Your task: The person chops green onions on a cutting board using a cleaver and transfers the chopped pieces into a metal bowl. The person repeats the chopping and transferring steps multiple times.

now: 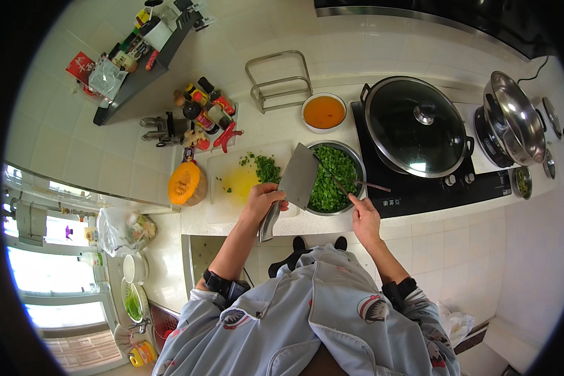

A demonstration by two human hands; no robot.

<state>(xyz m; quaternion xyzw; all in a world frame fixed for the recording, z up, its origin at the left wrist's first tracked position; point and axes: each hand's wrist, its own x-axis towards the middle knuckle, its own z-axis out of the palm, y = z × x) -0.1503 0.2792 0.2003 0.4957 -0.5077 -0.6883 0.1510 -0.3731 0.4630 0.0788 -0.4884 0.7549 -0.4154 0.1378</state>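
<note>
My left hand (265, 199) grips the handle of a steel cleaver (298, 176), its broad blade tilted over the left rim of a metal bowl (360, 162). Finely chopped greens (331, 181) fill much of that bowl. In my right hand (366, 217) is a thin dark stick, apparently a chopstick (339, 184), which slants across the greens towards the blade. A second chopstick (376, 186) rests over the bowl's right rim. Left of the bowl lies a white cutting board (220, 212) with a small heap of chopped greens (267, 169) and a yellow stain.
A lidded black pot (413, 127) stands on the cooktop (404, 199) to the right. Behind the metal bowl sits a bowl of orange liquid (324, 112), near a metal rack (282, 82). Cut pumpkin (186, 184), red chillies (226, 137) and sauce bottles (199, 113) are at the left.
</note>
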